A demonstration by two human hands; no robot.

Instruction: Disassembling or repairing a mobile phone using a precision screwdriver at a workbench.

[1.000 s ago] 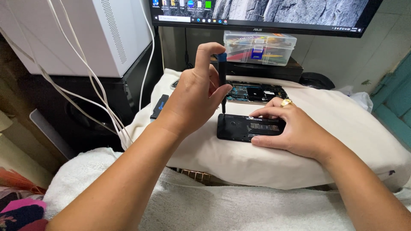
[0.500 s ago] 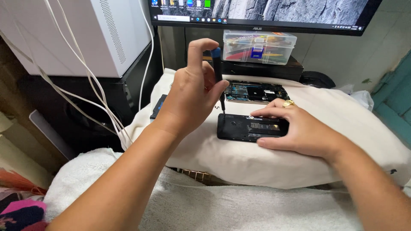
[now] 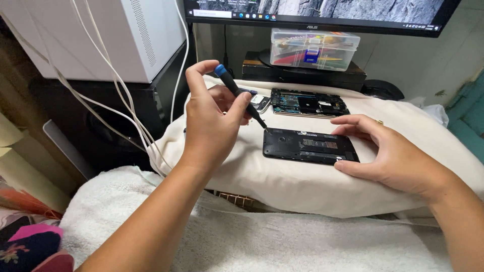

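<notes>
Looking down from the head cam, the left hand (image 3: pixel 209 121) has its fingers pinched around a small screwdriver (image 3: pixel 239 99) with a blue cap, index fingertip resting on top, and the shaft slants down so the tip sits right at the upper left corner of the opened black phone (image 3: pixel 310 146). That phone lies flat on a cream pillow (image 3: pixel 282 181), back cover off. The right hand (image 3: pixel 390 153) isn't gripping anything; its fingers are spread loose, thumb against the phone's near right edge and fingertips over the far edge, bracing it. Just behind, a bare circuit board (image 3: pixel 308 103) lies on the same pillow, with a clear parts box (image 3: pixel 314 49) under the monitor (image 3: pixel 322 12) and white cables (image 3: pixel 121 95) hanging down on the left. Honestly, the soft pillow looks like the weak spot: press down and the phone could tilt, so the tilted tip might skip off and scratch the frame. Any loose screw could also roll into the fabric folds and be a pain to find.
</notes>
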